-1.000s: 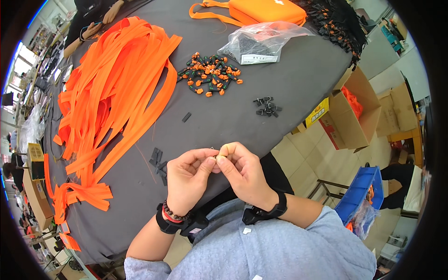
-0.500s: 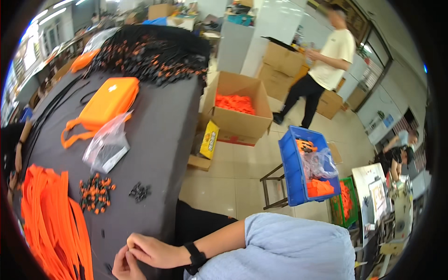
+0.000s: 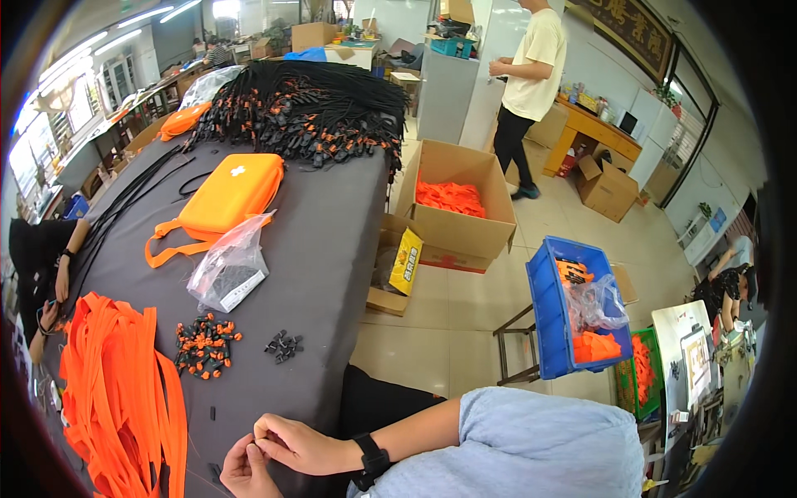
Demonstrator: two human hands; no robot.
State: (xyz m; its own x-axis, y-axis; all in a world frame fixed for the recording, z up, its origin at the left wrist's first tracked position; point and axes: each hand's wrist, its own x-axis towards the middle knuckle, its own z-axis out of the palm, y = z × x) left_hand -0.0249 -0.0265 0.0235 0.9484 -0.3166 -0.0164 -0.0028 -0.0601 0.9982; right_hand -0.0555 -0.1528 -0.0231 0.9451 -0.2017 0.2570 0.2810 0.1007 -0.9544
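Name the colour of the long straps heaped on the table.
The long straps are bright orange, seen best in the head view.

On the table (image 3: 307, 224), strap bundle (image 3: 120, 382) left of one parts pile (image 3: 207, 347), second pile (image 3: 285, 347) right, pouch (image 3: 232, 197) behind both.

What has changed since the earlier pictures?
The wearer's view has swung right. A person in a pale yellow shirt, out of view at first, has walked leftward beyond the open carton. Nothing was visibly grasped or released: the left hand and right hand stay fingertip to fingertip, and the black-and-orange pile stays on the table.
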